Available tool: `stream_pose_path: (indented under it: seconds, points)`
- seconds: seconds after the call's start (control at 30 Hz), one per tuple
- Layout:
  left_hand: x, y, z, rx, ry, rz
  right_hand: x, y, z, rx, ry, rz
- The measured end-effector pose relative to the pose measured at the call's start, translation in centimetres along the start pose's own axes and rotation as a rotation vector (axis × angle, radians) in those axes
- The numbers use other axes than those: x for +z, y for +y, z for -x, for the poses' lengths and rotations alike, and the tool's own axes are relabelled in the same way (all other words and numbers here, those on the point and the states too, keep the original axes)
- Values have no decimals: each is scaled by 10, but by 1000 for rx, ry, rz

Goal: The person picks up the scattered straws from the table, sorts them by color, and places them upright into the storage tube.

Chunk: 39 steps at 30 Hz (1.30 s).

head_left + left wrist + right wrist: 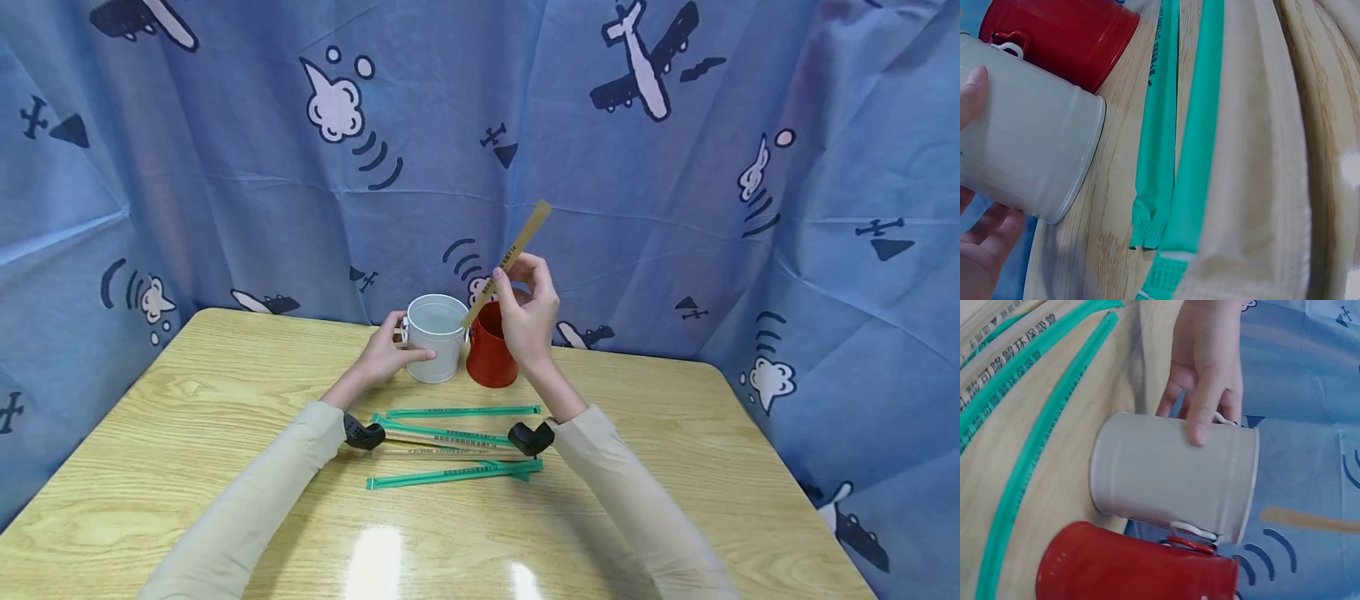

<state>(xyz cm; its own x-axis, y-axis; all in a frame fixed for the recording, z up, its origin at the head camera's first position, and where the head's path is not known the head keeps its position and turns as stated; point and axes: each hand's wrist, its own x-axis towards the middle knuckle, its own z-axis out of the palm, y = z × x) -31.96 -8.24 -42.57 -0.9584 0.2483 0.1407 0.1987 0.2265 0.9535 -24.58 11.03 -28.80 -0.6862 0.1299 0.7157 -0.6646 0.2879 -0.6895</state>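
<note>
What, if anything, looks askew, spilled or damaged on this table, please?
Nothing looks spilled or clearly damaged. The white bucket and red bucket stand upright. Only the green packets and brown packets look slightly untidy: they lie at differing angles in front of the buckets, some overlapping, which seems ordinary for loose items.

Both sleeved forearms (258,494) reach forward. The left hand (384,357) grips with its thumb (418,356) extended; the right hand (532,317), raised higher, pinches with bent fingers (540,272).
</note>
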Motion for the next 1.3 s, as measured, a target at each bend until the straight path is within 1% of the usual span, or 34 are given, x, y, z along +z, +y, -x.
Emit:
stream_pose_path:
  seconds: [0.03, 0.2, 0.27, 0.43, 0.53, 0.63, 0.73, 0.87, 1.0, 1.07, 1.17, 1.3]
  points:
    - [0, 4, 2, -4, -3, 3, 1, 2, 0, 6, 5, -5]
    - [-1, 5, 2, -12, -14, -9, 7, 11, 1, 44, -10, -4]
    - [0, -4, -3, -11, -5, -10, 10, 22, 1, 68, -20, 1]
    - [0, -4, -3, -18, 0, -13, 16, 56, 0, 132, -31, 24]
    - [0, -4, -3, -25, -9, -7, 18, 64, 3, 171, -45, 31]
    - [1, 0, -1, -32, -20, 11, 20, 69, 5, 198, -65, 41]
    - [-1, 12, 6, -30, -30, 8, 23, 71, 8, 212, -84, 82]
    - [-3, 29, 16, -36, -39, 5, 27, 74, 11, 237, -106, 107]
    - [-3, 35, 20, -44, -39, 15, 30, 77, 15, 269, -116, 103]
    - [-3, 36, 21, -42, -40, 17, 32, 78, 16, 271, -112, 104]
    - [-3, 35, 20, -34, -41, 21, 34, 79, 16, 263, -97, 124]
    - [-3, 34, 20, -33, -43, 22, 36, 78, 17, 288, -84, 143]
